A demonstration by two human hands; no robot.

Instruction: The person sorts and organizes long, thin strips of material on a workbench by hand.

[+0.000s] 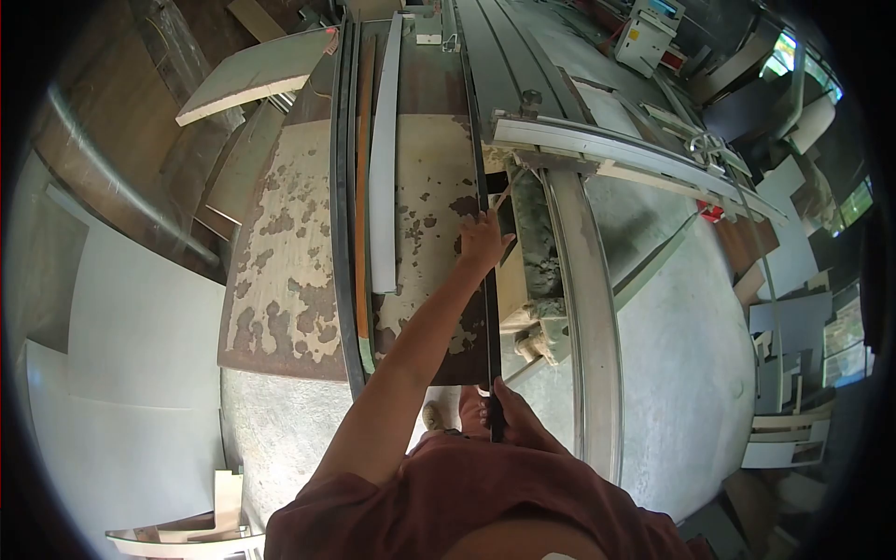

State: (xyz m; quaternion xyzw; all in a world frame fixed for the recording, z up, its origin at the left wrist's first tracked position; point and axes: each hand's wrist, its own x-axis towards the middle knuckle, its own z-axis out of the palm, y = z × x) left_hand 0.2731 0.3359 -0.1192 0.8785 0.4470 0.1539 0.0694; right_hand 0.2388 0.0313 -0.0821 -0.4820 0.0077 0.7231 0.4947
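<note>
A long, narrow dark strip (488, 317) runs along the right edge of a worn table (280, 280) with a peeling surface. My left hand (482, 241) reaches forward and rests on this strip, fingers spread and thumb out to the right. Close to my body, my right hand (513, 417) is closed around the strip's near end. To the left on the table lie a pale board strip (384, 187), an orange-brown strip (362, 215) and a dark long bar (343, 233), all roughly parallel to the dark strip.
At right, a metal rail (590, 327) runs lengthwise, with a crosswise metal fence (635, 161) farther ahead. A dusty block-like part (539, 243) sits between table and rail. Large pale panels (140, 327) stand at left. Offcuts (789, 439) are piled at right.
</note>
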